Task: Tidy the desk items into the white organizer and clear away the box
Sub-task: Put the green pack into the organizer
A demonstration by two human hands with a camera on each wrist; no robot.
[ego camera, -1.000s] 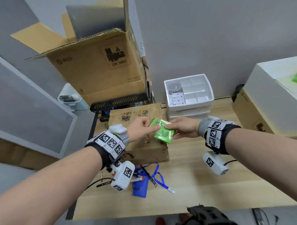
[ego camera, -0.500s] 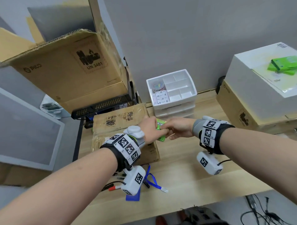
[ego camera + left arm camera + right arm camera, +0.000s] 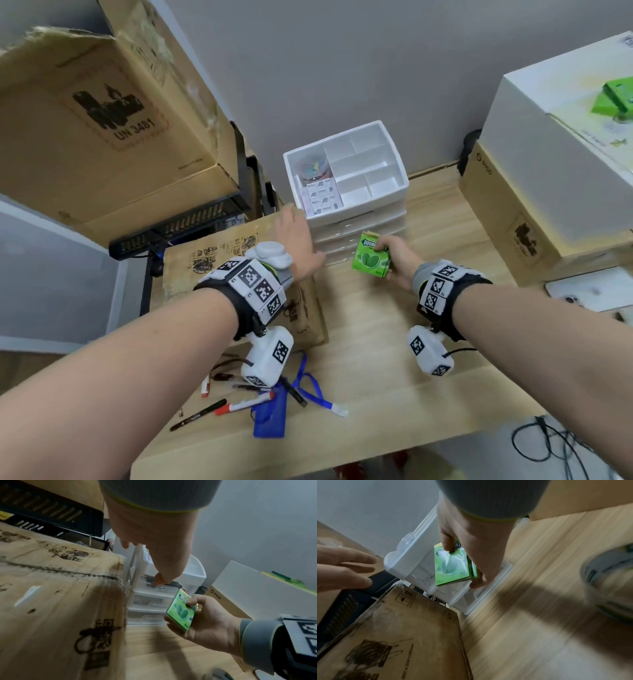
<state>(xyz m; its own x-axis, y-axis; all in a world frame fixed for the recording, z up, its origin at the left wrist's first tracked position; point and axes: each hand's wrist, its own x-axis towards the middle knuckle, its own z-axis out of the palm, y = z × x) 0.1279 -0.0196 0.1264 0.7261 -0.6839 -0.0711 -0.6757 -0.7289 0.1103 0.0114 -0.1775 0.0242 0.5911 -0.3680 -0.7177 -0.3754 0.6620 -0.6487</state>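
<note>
Right hand (image 3: 399,262) pinches the green gum pack (image 3: 370,258) by its edges, just before the white organizer (image 3: 346,178) drawers. It looks light, stiff and glossy (likely slippery). Left hand (image 3: 301,246) is spread open, holding nothing, thumb at a drawer front.

Left hand (image 3: 301,246) stretched forward, fingers straight, spread. Right hand (image 3: 397,262) curled, thumb pinching, forearm extended.

Large cardboard box (image 3: 113,113), counter's far-left corner: "UN 3481" printed under flame pictogram. Brown carton (image 3: 513,219), right edge: "PICO". Green packet (image 3: 371,257): partial "DOUB…".
</note>
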